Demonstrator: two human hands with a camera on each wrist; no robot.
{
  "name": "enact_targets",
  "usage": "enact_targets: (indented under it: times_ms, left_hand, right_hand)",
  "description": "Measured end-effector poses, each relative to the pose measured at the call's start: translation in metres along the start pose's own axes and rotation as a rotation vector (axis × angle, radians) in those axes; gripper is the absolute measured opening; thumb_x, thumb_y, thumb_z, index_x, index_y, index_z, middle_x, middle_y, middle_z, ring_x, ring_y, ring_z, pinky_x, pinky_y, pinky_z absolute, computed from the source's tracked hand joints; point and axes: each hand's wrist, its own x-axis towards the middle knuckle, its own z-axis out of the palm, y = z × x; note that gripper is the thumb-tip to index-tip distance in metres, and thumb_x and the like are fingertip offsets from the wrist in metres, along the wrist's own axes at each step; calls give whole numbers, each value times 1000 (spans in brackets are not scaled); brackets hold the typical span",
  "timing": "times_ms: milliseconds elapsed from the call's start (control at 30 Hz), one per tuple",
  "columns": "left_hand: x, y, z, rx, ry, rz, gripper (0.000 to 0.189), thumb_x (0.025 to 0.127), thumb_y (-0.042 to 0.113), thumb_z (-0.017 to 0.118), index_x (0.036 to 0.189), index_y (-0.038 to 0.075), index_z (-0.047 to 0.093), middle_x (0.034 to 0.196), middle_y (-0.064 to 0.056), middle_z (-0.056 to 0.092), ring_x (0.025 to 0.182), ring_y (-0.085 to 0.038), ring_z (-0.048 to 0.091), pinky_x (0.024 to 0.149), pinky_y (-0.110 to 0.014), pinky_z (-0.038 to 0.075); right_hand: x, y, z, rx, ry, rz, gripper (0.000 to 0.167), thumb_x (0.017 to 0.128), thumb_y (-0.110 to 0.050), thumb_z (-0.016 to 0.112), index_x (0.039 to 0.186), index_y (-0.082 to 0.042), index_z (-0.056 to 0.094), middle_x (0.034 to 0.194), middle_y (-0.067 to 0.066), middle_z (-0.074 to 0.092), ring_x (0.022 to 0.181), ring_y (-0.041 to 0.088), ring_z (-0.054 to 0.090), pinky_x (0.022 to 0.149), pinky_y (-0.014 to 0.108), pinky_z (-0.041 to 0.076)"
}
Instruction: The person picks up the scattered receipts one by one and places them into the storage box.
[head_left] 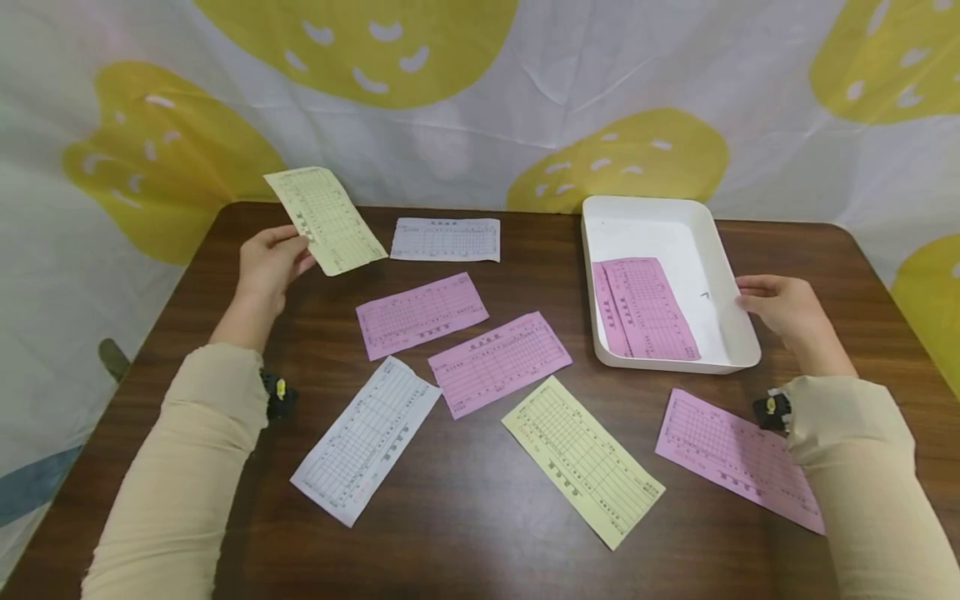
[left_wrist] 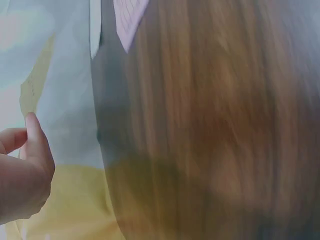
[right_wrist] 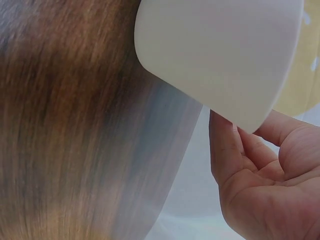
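Observation:
My left hand (head_left: 268, 265) pinches a yellow printed slip (head_left: 324, 218) by its lower left edge, holding it up over the table's far left corner. The left wrist view shows this slip (left_wrist: 36, 82) nearly edge-on above the thumb and fingers. At the right, my right hand (head_left: 783, 312) grips the side wall of a white tray (head_left: 723, 275). In the right wrist view, the tray's corner (right_wrist: 235, 75) sits between thumb and fingers. Inside the tray, pink slips (head_left: 648, 308) lie overlapped at the left, with bare tray floor beside them.
Several slips lie spread on the brown table (head_left: 465, 517): a white one (head_left: 446, 240) at the back, pink ones (head_left: 423, 312) in the middle, another white (head_left: 365, 442), a yellow (head_left: 583, 461), and a pink (head_left: 723, 450) partly under my right forearm. A patterned cloth (head_left: 465, 158) hangs behind.

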Motion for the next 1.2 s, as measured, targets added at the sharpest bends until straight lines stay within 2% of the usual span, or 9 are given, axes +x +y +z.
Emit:
enact_targets:
  times_ms: [133, 233, 433, 567, 667, 767, 967, 1200]
  left_hand:
    - [-4, 1, 20, -64, -24, 19, 49, 95, 6, 51, 139, -7, 37, 99, 0, 51, 70, 1, 59, 66, -6, 54]
    - [-9, 0, 38, -66, -54, 24, 46, 95, 5, 51, 137, -9, 39, 97, 0, 52, 71, 1, 59, 67, -6, 54]
    - [-17, -8, 77, 38, -136, 2, 42, 96, 7, 51, 135, -6, 43, 98, 0, 53, 75, -1, 58, 70, -7, 54]
    - [-26, -11, 104, 112, -208, 9, 40, 97, 9, 51, 134, -3, 46, 113, -9, 58, 79, -3, 58, 74, -11, 55]
    - [-33, -14, 125, 155, -268, 25, 38, 97, 9, 51, 133, -3, 48, 124, -17, 58, 79, -4, 58, 81, -18, 57]
    - [-40, -18, 144, 175, -316, 27, 36, 97, 9, 52, 131, -3, 50, 126, -20, 59, 82, -7, 60, 85, -23, 58]
    - [-57, -25, 182, 115, -393, -5, 35, 97, 7, 52, 130, -3, 50, 124, -20, 60, 103, -22, 64, 88, -25, 58]
    - [-71, -29, 218, 25, -448, -42, 33, 96, 4, 53, 128, -4, 51, 124, -22, 59, 96, -19, 61, 95, -32, 55]
  right_hand:
    - [1, 1, 0, 0, -4, 3, 48, 99, -18, 46, 138, 9, 40, 137, 35, 42, 122, 44, 44, 102, 58, 43]
    - [1, 1, 0, 5, -1, 6, 48, 99, -18, 46, 138, 9, 40, 137, 35, 43, 122, 44, 44, 102, 57, 43]
    - [2, 1, 1, 16, -2, 9, 48, 99, -18, 46, 138, 8, 40, 138, 34, 42, 123, 44, 44, 103, 58, 42]
    - [3, 0, 2, 21, -2, 7, 47, 99, -17, 46, 138, 8, 40, 138, 34, 42, 124, 44, 43, 105, 59, 41]
    - [3, 0, 2, 18, -1, 11, 47, 99, -18, 46, 138, 8, 40, 138, 34, 41, 123, 45, 43, 105, 59, 41]
    - [3, -1, 1, 15, -3, 16, 48, 99, -19, 45, 139, 8, 40, 139, 34, 41, 124, 45, 42, 105, 59, 40]
    - [3, -1, 1, 1, -9, -1, 48, 100, -18, 45, 138, 10, 40, 138, 34, 42, 122, 43, 43, 101, 55, 44]
    - [3, 1, 0, -54, 7, -30, 46, 99, -18, 47, 135, 10, 44, 133, 33, 47, 110, 31, 51, 85, 34, 49]
